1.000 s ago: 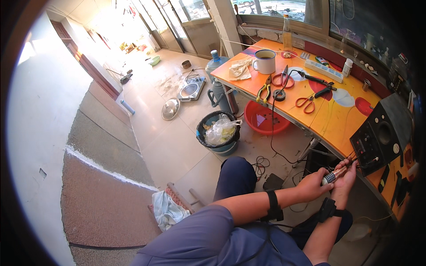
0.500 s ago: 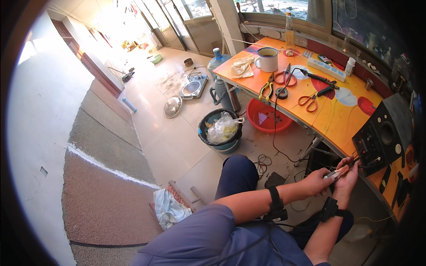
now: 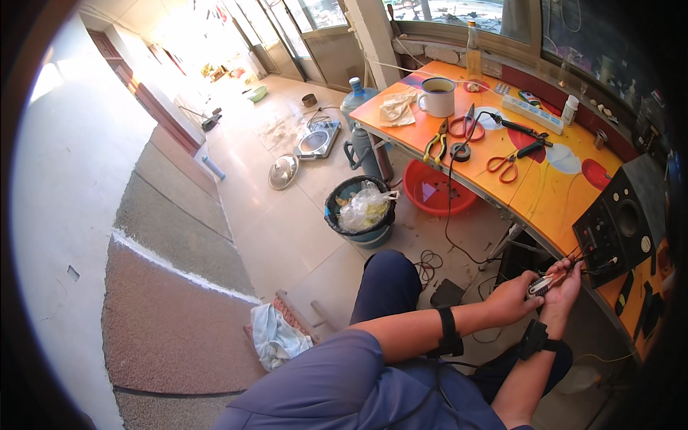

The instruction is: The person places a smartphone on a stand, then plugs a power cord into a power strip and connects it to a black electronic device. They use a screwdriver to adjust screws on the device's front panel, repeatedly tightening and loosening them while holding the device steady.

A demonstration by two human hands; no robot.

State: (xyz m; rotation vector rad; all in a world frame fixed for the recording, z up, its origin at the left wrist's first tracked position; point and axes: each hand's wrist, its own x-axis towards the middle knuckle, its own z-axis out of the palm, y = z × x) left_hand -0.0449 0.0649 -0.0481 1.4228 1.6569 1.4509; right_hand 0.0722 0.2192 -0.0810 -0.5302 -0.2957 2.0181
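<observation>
My left hand (image 3: 510, 302) is closed on a small white-and-dark handheld tool (image 3: 537, 287); its exact kind is too small to make out. Against it, palm turned up, my right hand (image 3: 564, 288) has its fingers bent round thin dark wires (image 3: 579, 258). Those wires run to the front panel of a black speaker box (image 3: 614, 221) at the table's right end. Both hands meet just off the near table edge, and the fingers partly hide what lies between them.
On the orange table (image 3: 546, 208) lie red-handled scissors (image 3: 502, 169), yellow-handled pliers (image 3: 436, 147), black tape (image 3: 460, 152), a soldering iron (image 3: 517, 126), a white power strip (image 3: 532, 115) and a mug (image 3: 436, 99). A lined bin (image 3: 362, 229) and red basin (image 3: 437, 193) stand on the floor; a cord (image 3: 451, 215) hangs down.
The tool in my left hand has turned and shows more of its dark side. The left thumb has shifted along it. Both hands stay together near the speaker box; the whole view has shifted slightly.
</observation>
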